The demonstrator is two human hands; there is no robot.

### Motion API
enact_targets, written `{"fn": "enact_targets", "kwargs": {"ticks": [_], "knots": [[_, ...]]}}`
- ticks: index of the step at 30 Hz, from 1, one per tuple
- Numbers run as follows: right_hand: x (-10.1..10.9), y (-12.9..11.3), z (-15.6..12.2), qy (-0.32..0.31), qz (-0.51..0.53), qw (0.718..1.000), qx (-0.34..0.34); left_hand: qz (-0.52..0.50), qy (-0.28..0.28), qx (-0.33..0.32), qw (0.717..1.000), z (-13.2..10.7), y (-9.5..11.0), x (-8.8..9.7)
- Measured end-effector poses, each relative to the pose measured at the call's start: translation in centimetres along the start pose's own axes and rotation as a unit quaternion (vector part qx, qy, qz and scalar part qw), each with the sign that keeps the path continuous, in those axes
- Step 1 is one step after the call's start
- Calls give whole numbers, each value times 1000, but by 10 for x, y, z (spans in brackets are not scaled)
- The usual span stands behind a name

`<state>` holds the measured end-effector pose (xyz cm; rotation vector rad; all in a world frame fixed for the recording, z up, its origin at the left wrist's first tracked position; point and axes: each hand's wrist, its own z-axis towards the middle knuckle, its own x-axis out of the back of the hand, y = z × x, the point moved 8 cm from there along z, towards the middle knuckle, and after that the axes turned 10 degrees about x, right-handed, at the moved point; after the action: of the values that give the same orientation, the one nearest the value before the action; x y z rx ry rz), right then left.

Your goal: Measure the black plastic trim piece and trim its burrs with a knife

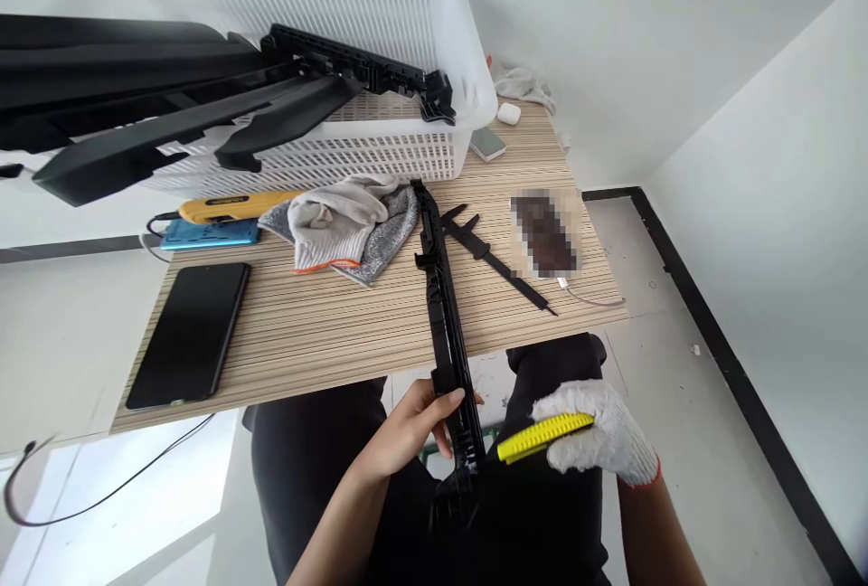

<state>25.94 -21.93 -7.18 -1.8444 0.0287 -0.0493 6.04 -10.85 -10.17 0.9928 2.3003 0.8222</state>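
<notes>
A long black plastic trim part (pixel 444 315) runs from the tabletop over its front edge down toward my lap. My bare left hand (pixel 424 419) grips its lower portion, thumb on top and fingers wrapped beneath. In a white knitted glove, my right hand (pixel 597 432) is closed around a yellow ribbed-handled tool (pixel 542 437). That tool is just right of the part's lower end, apart from my left hand; its working end cannot be made out. Beside the part on the table lies a black caliper (pixel 498 262).
A white plastic basket (pixel 467 52) at the back holds several black plastic parts (pixel 291 125), some jutting left. On the wooden table (pixel 298 333) are a black phone (pixel 190 333), knitted gloves (pixel 339 220), a yellow corded tool (pixel 234 206), and a blurred-out phone-like device (pixel 544 233) with a cable.
</notes>
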Motion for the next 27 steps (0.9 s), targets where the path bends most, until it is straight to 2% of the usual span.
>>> {"fn": "enact_targets", "kwargs": {"ticks": [7, 9, 11, 13, 14, 15, 17, 19, 21, 22, 24, 27], "knots": [[8, -6, 3, 26, -48, 997, 51, 32, 13, 22, 999, -1, 3, 1], [12, -13, 4, 46, -84, 992, 77, 64, -6, 40, 997, -11, 5, 6], [15, -19, 4, 64, -106, 987, 98, 104, -17, 55, 993, -31, 14, 17], [14, -20, 5, 54, -100, 989, 91, 146, 24, 41, 988, -56, 38, 34], [14, -20, 6, 52, -101, 990, 88, 169, 62, 11, 984, -68, 57, 42], [14, -21, 6, 54, -109, 989, 89, 195, 99, -30, 975, -77, 80, 46], [15, -25, 7, 60, -130, 985, 99, 256, 161, -130, 944, -86, 132, 43], [13, -27, 8, 62, -142, 983, 103, 322, 196, -207, 903, -72, 176, 25], [12, -27, 9, 65, -145, 982, 106, 379, 210, -268, 860, -38, 210, 3], [11, -27, 10, 67, -143, 982, 108, 410, 218, -307, 831, -17, 225, -9], [9, -26, 11, 71, -132, 983, 106, 474, 252, -358, 764, 25, 244, -25], [7, -23, 11, 73, -117, 986, 97, 539, 253, -350, 723, 89, 253, -33]]}}
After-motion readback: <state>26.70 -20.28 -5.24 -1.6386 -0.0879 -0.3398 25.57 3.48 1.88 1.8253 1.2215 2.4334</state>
